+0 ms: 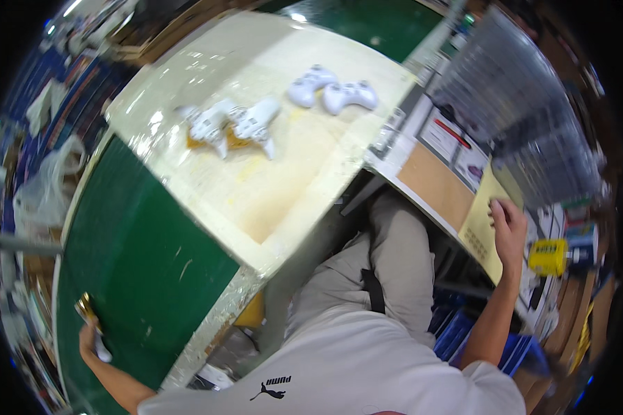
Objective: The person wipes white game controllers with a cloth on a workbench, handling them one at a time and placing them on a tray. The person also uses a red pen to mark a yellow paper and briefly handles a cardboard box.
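Near the left edge of the green surface (152,256), the left hand's (88,337) grip is closed round a gold-and-white object (84,306); a slack hold could drop it over that edge. Whether the right hand (510,227), at the yellow sheet (483,232), holds anything I cannot tell.

Blur around the left hand (88,337)
It partly hides a gold-and-white object (85,309), too smeared to identify; the pale shirt (353,360) is cut by the lower edge.
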### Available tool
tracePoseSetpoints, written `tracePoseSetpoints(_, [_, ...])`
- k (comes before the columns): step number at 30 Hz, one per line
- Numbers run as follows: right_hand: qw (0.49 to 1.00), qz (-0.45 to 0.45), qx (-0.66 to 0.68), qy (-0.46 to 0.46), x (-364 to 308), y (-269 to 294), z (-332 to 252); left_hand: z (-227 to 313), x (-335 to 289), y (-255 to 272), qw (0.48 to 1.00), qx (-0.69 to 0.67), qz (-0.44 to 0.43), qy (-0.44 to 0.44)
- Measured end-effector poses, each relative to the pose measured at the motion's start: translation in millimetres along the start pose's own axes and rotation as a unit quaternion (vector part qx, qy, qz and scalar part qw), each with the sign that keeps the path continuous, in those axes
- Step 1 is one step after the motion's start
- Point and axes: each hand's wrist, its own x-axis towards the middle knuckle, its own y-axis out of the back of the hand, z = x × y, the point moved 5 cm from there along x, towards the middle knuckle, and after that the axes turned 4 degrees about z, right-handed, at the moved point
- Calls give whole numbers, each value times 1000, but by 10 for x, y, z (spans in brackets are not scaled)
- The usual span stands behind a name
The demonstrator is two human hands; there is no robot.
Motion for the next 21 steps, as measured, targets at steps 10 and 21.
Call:
tracePoseSetpoints(10, [992, 90, 47, -80, -216, 324, 462, 1651, -632, -846, 997, -8, 76, -31])
tracePoseSetpoints(21, [948, 294, -45, -116, -673, 1570, 1136, 4729, -2712, -1927, 868, 6, 108, -485])
